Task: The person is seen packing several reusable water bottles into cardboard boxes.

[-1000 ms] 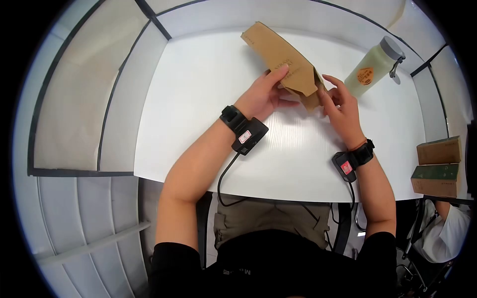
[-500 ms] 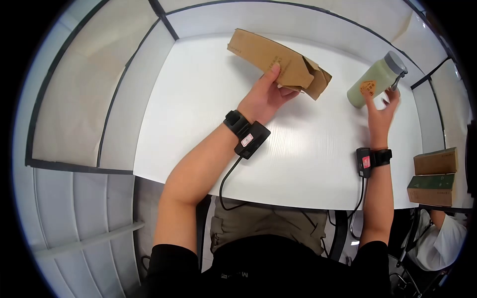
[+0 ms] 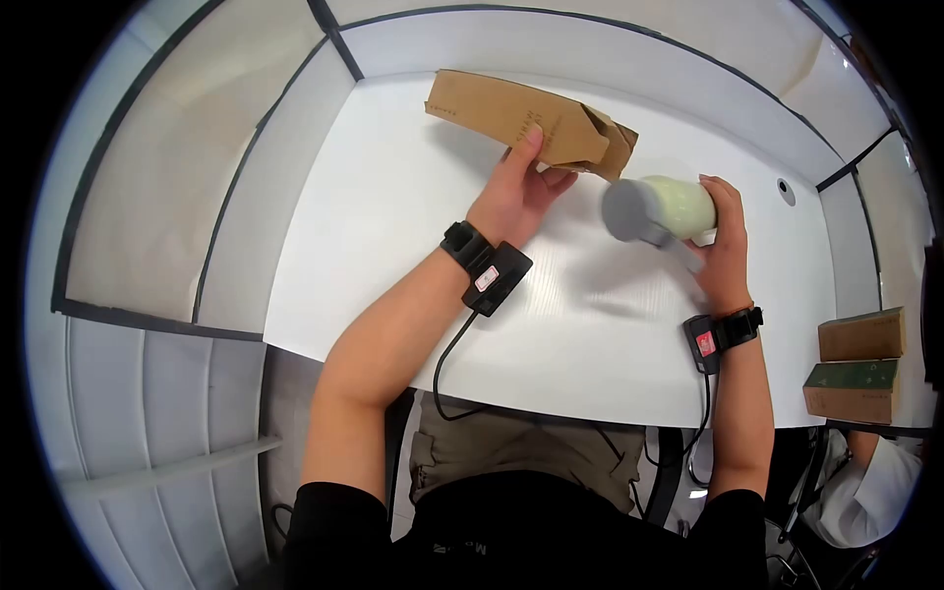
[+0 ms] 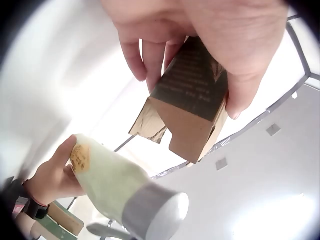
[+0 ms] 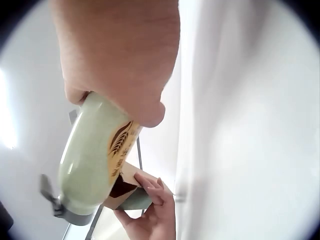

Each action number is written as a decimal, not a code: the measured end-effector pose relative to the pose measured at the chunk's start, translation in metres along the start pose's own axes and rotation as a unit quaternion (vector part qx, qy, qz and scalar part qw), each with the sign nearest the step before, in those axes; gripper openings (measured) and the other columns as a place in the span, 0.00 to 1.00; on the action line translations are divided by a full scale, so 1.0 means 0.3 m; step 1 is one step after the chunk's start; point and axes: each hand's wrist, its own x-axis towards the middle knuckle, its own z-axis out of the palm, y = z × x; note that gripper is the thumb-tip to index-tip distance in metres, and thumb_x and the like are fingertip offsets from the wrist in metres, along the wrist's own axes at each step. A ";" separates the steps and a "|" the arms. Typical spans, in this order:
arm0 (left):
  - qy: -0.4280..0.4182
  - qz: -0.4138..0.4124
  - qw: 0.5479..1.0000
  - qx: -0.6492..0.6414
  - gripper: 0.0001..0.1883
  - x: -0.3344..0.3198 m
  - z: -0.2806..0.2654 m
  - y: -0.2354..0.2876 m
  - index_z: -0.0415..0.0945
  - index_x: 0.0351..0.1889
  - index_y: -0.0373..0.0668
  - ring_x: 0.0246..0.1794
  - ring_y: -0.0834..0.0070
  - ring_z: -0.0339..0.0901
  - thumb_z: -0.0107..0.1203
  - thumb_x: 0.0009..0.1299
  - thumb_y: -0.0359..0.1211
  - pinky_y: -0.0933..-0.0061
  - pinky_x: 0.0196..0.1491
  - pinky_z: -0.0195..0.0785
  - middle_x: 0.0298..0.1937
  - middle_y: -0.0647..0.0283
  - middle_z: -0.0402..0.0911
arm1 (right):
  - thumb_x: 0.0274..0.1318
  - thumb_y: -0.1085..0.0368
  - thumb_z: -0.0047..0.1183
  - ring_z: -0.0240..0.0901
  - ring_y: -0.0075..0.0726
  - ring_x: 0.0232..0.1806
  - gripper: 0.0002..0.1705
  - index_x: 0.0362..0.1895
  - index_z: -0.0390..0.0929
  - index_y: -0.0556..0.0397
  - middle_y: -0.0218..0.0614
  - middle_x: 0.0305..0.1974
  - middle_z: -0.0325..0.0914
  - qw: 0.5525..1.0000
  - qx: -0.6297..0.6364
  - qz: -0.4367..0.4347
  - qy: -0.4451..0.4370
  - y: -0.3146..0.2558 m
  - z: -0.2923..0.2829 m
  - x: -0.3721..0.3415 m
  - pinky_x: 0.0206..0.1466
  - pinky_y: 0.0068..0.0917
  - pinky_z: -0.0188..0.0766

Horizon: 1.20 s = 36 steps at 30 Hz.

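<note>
My left hand (image 3: 509,202) grips a brown cardboard box (image 3: 482,108) above the far part of the table, thumb on the printed face and fingers beneath. The box lies on its side, with its flaps standing open at the right end. In the left wrist view a dark printed side of the box (image 4: 185,95) shows. My right hand (image 3: 728,251) holds a pale green bottle (image 3: 683,205) around its base end, tipped over so the grey lid (image 3: 629,208) points left, close to the box's open end. An orange wheat label (image 5: 122,145) shows on the bottle in the right wrist view.
Two cardboard boxes, one brown (image 3: 860,336) and one green and brown (image 3: 851,391), stand at the table's right edge. A round hole (image 3: 785,191) sits in the white table (image 3: 393,246) at the far right. Pale panels enclose the back and sides. Another person's sleeve (image 3: 851,492) shows lower right.
My right hand has left the box flaps, taken hold of the bottle at the right, and brought it left, tipped over towards the box. The box in my left hand has turned flatter and shifted left.
</note>
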 end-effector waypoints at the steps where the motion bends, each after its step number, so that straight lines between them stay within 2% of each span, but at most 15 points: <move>1: 0.002 0.004 1.000 -0.001 0.27 0.003 -0.005 -0.001 0.66 0.66 0.50 0.55 0.75 0.76 0.53 0.77 0.54 0.63 0.66 0.64 0.60 0.67 0.78 | 0.40 0.73 0.69 0.71 0.54 0.60 0.39 0.61 0.70 0.54 0.45 0.59 0.72 0.999 -0.031 -0.004 -0.014 -0.010 0.001 0.002 0.61 0.41 0.73; 2: 0.003 0.009 1.000 -0.002 0.27 0.008 -0.010 -0.004 0.67 0.66 0.50 0.55 0.75 0.76 0.53 0.77 0.54 0.63 0.65 0.64 0.60 0.67 0.78 | 0.39 0.74 0.68 0.71 0.58 0.59 0.38 0.60 0.71 0.55 0.46 0.58 0.72 0.999 -0.039 0.002 -0.009 -0.026 -0.002 0.008 0.61 0.43 0.74; 8: 0.008 0.000 1.000 0.008 0.25 0.006 -0.032 -0.003 0.67 0.65 0.50 0.54 0.78 0.77 0.54 0.77 0.52 0.66 0.63 0.67 0.58 0.68 0.79 | 0.42 0.72 0.65 0.74 0.53 0.58 0.36 0.61 0.73 0.49 0.42 0.57 0.73 0.994 -0.085 0.074 0.016 -0.016 -0.010 0.009 0.57 0.41 0.77; 11: 0.036 -0.005 0.999 0.022 0.24 0.001 -0.020 -0.006 0.68 0.64 0.50 0.53 0.78 0.78 0.54 0.78 0.51 0.65 0.63 0.67 0.57 0.68 0.79 | 0.43 0.70 0.65 0.74 0.51 0.58 0.35 0.60 0.75 0.45 0.39 0.58 0.74 0.989 -0.127 0.077 0.014 0.002 -0.018 0.005 0.56 0.41 0.78; 18: 0.034 0.021 0.993 0.108 0.29 0.004 -0.010 -0.011 0.63 0.68 0.46 0.61 0.74 0.75 0.59 0.75 0.47 0.64 0.66 0.66 0.62 0.64 0.77 | 0.43 0.71 0.65 0.74 0.50 0.56 0.38 0.64 0.75 0.42 0.42 0.56 0.74 0.987 -0.151 0.045 -0.024 -0.018 -0.029 0.012 0.56 0.40 0.77; 20: 0.039 0.031 0.988 0.147 0.32 0.005 -0.011 -0.022 0.62 0.70 0.43 0.64 0.71 0.74 0.62 0.73 0.44 0.62 0.68 0.65 0.64 0.61 0.75 | 0.42 0.71 0.66 0.74 0.50 0.56 0.38 0.64 0.75 0.44 0.42 0.56 0.74 0.990 -0.131 0.049 -0.033 -0.032 -0.029 0.010 0.55 0.40 0.77; 23: -0.004 0.031 0.979 0.199 0.41 0.004 -0.004 -0.032 0.54 0.72 0.37 0.64 0.66 0.74 0.68 0.69 0.40 0.63 0.67 0.68 0.64 0.56 0.73 | 0.42 0.70 0.67 0.75 0.51 0.54 0.38 0.63 0.75 0.48 0.43 0.55 0.75 0.994 -0.093 0.040 -0.030 -0.039 -0.015 0.006 0.55 0.40 0.76; 26: -0.030 0.004 0.949 0.315 0.37 -0.018 0.020 -0.016 0.58 0.72 0.39 0.66 0.67 0.72 0.66 0.71 0.39 0.62 0.68 0.69 0.66 0.57 0.72 | 0.43 0.67 0.70 0.76 0.53 0.53 0.38 0.62 0.74 0.53 0.44 0.53 0.76 0.998 -0.037 0.047 -0.036 -0.065 -0.011 0.011 0.54 0.40 0.76; 30: -0.012 0.000 0.965 0.260 0.36 0.006 -0.006 -0.030 0.57 0.71 0.39 0.66 0.68 0.72 0.65 0.72 0.40 0.64 0.65 0.72 0.66 0.57 0.72 | 0.46 0.61 0.74 0.78 0.51 0.52 0.38 0.61 0.72 0.57 0.46 0.52 0.78 0.996 0.017 0.071 -0.046 -0.075 0.000 0.005 0.55 0.38 0.76; 33: 0.010 -0.003 0.971 0.241 0.35 0.010 -0.001 -0.035 0.57 0.70 0.39 0.65 0.68 0.72 0.64 0.73 0.40 0.63 0.64 0.73 0.65 0.57 0.72 | 0.46 0.60 0.75 0.78 0.46 0.55 0.41 0.63 0.71 0.57 0.46 0.54 0.78 0.988 0.080 0.121 -0.057 -0.078 0.012 -0.003 0.58 0.36 0.75; 36: 0.007 -0.006 0.969 0.246 0.34 0.009 -0.002 -0.032 0.57 0.70 0.40 0.65 0.67 0.73 0.63 0.74 0.41 0.61 0.63 0.74 0.65 0.57 0.72 | 0.48 0.62 0.73 0.76 0.42 0.60 0.40 0.65 0.68 0.58 0.44 0.57 0.76 0.947 0.242 0.198 -0.075 -0.093 0.018 -0.007 0.63 0.36 0.72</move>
